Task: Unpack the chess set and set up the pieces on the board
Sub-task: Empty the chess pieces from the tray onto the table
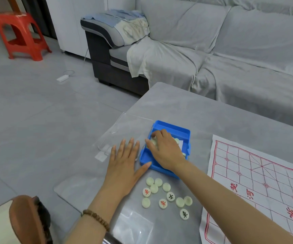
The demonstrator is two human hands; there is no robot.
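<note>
Tabletop [212,110]: grey and smooth; the left hand [124,166] lies flat on it, fingers [131,143] straight.
Blue box [170,128]: open, just right of those fingers; the right hand [166,152] has its fingers [157,133] curled down inside.
Clear lid [124,127]: just beyond the left fingertips.
Loose pieces [166,196]: pale discs scattered behind both sets of fingers, between the wrists.
Paper board [258,187]: red grid, well right of all fingers.
Plastic bag [133,226]: clear, well behind the fingers, by the left forearm.

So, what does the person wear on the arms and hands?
Both forearms are bare; no sleeves show. The left wrist carries a bracelet of round brown beads. The left hand seems to have a thin silvery ring on one finger. The right hand shows no ring, watch or bracelet.
</note>
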